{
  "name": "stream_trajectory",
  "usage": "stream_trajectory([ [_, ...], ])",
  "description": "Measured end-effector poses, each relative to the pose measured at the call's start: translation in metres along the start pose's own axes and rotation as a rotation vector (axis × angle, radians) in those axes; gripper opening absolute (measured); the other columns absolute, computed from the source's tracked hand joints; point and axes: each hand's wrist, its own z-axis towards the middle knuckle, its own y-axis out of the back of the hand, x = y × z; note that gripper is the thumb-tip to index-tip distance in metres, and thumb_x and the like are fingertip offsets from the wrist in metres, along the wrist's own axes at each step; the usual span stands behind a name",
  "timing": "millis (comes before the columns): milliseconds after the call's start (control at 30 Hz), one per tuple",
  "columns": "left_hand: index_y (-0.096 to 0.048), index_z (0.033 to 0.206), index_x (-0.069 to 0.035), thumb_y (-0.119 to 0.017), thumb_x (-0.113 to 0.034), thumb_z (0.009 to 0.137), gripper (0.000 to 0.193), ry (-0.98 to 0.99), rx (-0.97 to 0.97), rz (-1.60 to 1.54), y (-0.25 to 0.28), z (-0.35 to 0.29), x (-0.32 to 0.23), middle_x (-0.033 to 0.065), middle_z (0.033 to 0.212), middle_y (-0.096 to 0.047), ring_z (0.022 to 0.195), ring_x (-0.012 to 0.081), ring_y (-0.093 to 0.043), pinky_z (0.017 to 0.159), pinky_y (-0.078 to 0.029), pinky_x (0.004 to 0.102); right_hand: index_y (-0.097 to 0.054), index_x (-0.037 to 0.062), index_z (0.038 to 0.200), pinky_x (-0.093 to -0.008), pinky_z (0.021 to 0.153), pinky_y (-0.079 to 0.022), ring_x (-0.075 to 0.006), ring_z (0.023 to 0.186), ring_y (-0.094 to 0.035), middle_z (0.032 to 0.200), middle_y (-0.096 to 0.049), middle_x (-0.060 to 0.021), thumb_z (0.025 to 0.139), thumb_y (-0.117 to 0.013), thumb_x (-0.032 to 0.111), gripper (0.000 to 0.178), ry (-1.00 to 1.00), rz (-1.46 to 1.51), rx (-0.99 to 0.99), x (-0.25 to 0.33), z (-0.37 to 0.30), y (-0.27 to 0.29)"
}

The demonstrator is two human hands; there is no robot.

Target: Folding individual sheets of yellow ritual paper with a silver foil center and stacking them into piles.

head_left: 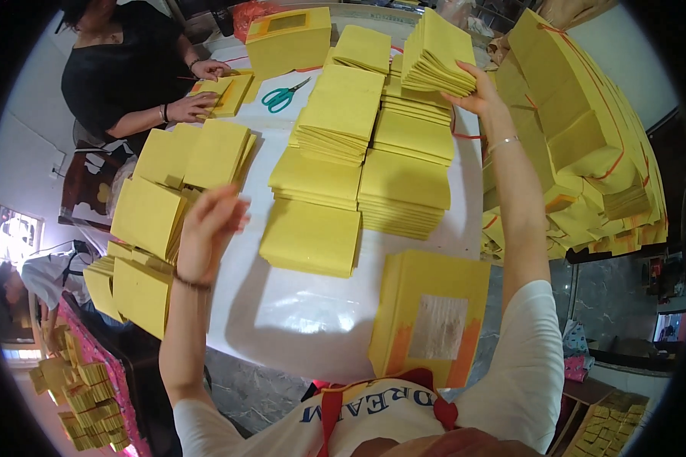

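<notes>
My right hand is closed on the near right edge of a bundle of folded yellow paper. It holds the bundle tilted above the far right of the stacks, the fingers partly hidden beneath it. My left hand hangs in the air with loosely bent, slightly blurred fingers and nothing visible in them. Beside it, on the left, lies a yellow paper stack. Between my arms, two columns of yellow paper stacks cover the table, among them a near left stack and a right-hand stack.
Green-handled scissors lie left of the columns. Across the table a person's hands rest on another yellow stack. A yellow block with a grey-white patch stands at the near edge. Large tied yellow bundles rise on the right.
</notes>
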Motion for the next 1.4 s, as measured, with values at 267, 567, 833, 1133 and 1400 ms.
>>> stream_trajectory([
  [267,-0.054,0.116,-0.004,-0.053,-0.013,0.090,0.027,0.115,-0.119,-0.099,0.039,-0.046,0.056,0.0106,0.098,-0.063,0.081,0.0145,-0.061,0.071,-0.047,0.0256,-0.056,0.0069,0.111,-0.0478,0.091,-0.045,-0.0288,0.105,-0.055,0.111,-0.058,-0.0119,0.079,-0.069,0.023,0.038,-0.095,0.033,-0.128,-0.032,0.066,-0.002],
  [567,-0.053,0.117,-0.004,-0.051,-0.011,0.092,0.027,0.174,-0.001,-0.146,0.020,-0.040,0.064,0.0092,0.098,-0.064,0.082,0.0133,-0.061,0.072,-0.047,0.0253,-0.058,0.0147,0.105,-0.0447,0.085,-0.045,-0.0215,0.104,-0.053,0.109,-0.057,-0.0067,0.070,-0.072,0.040,0.045,-0.186,-0.547,-0.189,-0.034,0.076,0.003],
  [833,-0.053,0.117,-0.004,-0.052,-0.013,0.092,0.027,0.191,-0.007,-0.171,0.023,-0.053,0.064,0.0102,0.098,-0.063,0.081,0.0135,-0.061,0.072,-0.047,0.0255,-0.049,0.0161,0.125,-0.0483,0.095,-0.033,-0.0294,0.119,-0.040,0.130,-0.044,-0.0121,0.061,-0.073,0.055,0.079,-0.001,-0.685,-0.304,-0.032,0.051,-0.028],
  [1133,-0.053,0.116,-0.005,-0.053,-0.016,0.091,0.028,0.237,-0.001,-0.156,0.021,-0.057,0.076,0.0104,0.097,-0.063,0.082,0.0154,-0.060,0.073,-0.047,0.0280,-0.043,0.0283,0.135,-0.0444,0.106,-0.026,-0.0274,0.133,-0.030,0.142,-0.037,-0.0077,0.083,-0.051,0.050,0.057,0.694,-1.648,-0.343,-0.037,0.062,-0.050],
  [1400,-0.054,0.115,-0.005,-0.052,-0.011,0.090,0.026,0.284,0.047,-0.192,0.008,-0.051,0.083,0.0094,0.098,-0.063,0.082,0.0127,-0.061,0.073,-0.046,0.0242,-0.042,0.0295,0.134,-0.0614,0.105,-0.015,-0.0243,0.135,-0.027,0.145,-0.033,-0.0011,0.091,-0.036,0.046,0.047,0.596,-1.723,0.118,-0.059,0.111,-0.008],
])
